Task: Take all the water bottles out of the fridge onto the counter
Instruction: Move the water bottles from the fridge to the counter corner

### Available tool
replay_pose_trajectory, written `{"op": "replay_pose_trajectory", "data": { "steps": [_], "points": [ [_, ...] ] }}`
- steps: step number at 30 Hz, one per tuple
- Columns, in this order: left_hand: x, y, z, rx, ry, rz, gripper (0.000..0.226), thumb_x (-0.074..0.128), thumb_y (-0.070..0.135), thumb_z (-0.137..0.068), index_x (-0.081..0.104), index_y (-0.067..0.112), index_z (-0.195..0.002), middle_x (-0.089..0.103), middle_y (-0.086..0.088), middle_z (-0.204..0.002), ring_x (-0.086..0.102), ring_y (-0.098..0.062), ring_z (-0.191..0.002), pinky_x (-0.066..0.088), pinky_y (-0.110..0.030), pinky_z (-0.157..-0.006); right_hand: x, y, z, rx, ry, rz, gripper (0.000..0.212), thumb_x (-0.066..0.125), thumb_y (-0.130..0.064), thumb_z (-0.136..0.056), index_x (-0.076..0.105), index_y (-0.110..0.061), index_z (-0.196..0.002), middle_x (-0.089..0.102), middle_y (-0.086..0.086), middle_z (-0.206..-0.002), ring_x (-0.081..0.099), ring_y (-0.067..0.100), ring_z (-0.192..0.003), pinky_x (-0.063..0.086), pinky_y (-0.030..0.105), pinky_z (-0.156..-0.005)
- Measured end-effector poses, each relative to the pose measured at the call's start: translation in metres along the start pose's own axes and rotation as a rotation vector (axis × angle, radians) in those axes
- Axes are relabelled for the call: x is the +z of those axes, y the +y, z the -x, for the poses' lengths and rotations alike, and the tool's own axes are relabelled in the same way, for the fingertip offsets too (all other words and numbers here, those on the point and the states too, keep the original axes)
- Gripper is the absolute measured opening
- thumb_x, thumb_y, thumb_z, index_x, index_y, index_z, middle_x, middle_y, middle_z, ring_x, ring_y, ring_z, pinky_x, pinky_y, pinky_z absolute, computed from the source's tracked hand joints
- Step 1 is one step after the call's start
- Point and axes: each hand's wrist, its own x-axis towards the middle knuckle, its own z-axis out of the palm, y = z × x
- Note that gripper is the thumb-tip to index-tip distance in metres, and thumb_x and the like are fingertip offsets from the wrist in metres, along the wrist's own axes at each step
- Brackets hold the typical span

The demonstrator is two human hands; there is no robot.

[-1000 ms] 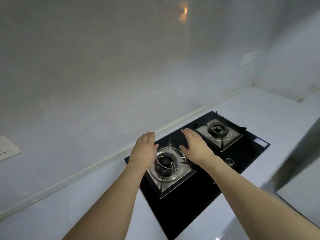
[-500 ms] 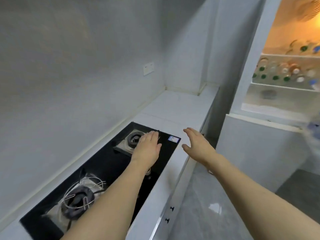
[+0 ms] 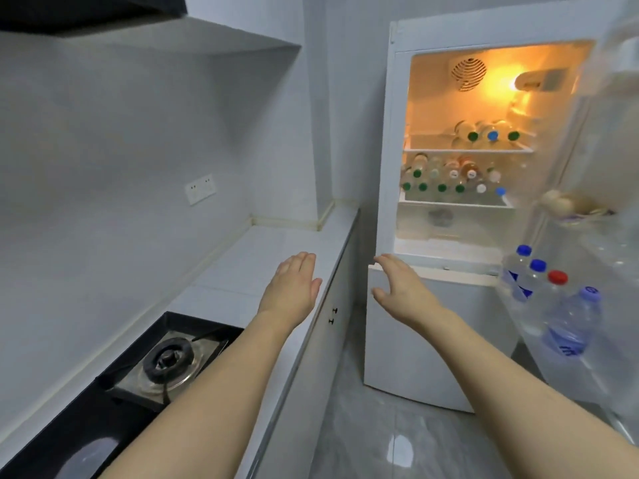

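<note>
Pale-walled kitchen: left hand (image 3: 293, 288) flat and empty over the white tiled counter (image 3: 262, 257), right hand (image 3: 401, 285) spread and empty before the open white fridge (image 3: 390, 167), clear plastic water bottles (image 3: 449, 181) on its lit shelves beyond, more in the door rack (image 3: 567, 323) right of it, black gas hob (image 3: 166, 361) below the left forearm.
</note>
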Motion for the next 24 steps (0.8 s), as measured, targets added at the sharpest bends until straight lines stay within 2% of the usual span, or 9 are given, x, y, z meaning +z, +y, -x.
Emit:
{"op": "replay_pose_trajectory", "data": {
  "steps": [8,13,21,24],
  "points": [
    [0.032,0.032,-0.117,0.114,0.027,0.018,0.047,0.041,0.031,-0.102,0.033,0.011,-0.144,0.037,-0.006,-0.149,0.032,-0.023,-0.137,0.027,-0.031,-0.111,-0.030,0.059,-0.074,0.059,0.097,0.016,0.061,0.053,-0.026,-0.096,0.028,-0.017,-0.150,0.023,0.001,-0.159,0.022,0.019,-0.145,0.019,0.030,-0.116],
    [0.060,0.044,-0.208,0.140,0.012,0.068,0.051,0.039,0.033,-0.103,0.029,0.012,-0.148,0.029,-0.005,-0.156,0.028,-0.023,-0.141,0.029,-0.035,-0.112,-0.048,0.097,-0.141,0.129,0.121,0.026,0.061,0.054,-0.026,-0.095,0.029,-0.018,-0.150,0.024,0.001,-0.158,0.024,0.019,-0.145,0.021,0.033,-0.116],
    [0.082,0.075,-0.341,0.258,0.046,0.241,0.046,0.042,0.028,-0.102,0.035,0.013,-0.145,0.037,-0.003,-0.150,0.036,-0.021,-0.137,0.034,-0.034,-0.110,-0.092,0.154,-0.242,0.221,0.207,0.005,0.061,0.057,-0.024,-0.092,0.033,-0.016,-0.148,0.030,0.002,-0.156,0.028,0.018,-0.142,0.025,0.033,-0.115],
    [0.087,0.097,-0.388,0.302,0.072,0.331,0.044,0.045,0.025,-0.101,0.038,0.012,-0.142,0.042,-0.004,-0.145,0.040,-0.020,-0.132,0.036,-0.032,-0.106,-0.114,0.178,-0.274,0.286,0.279,-0.043,0.058,0.058,-0.019,-0.091,0.038,-0.012,-0.145,0.039,0.005,-0.149,0.037,0.020,-0.136,0.030,0.031,-0.109]
  ]
}}
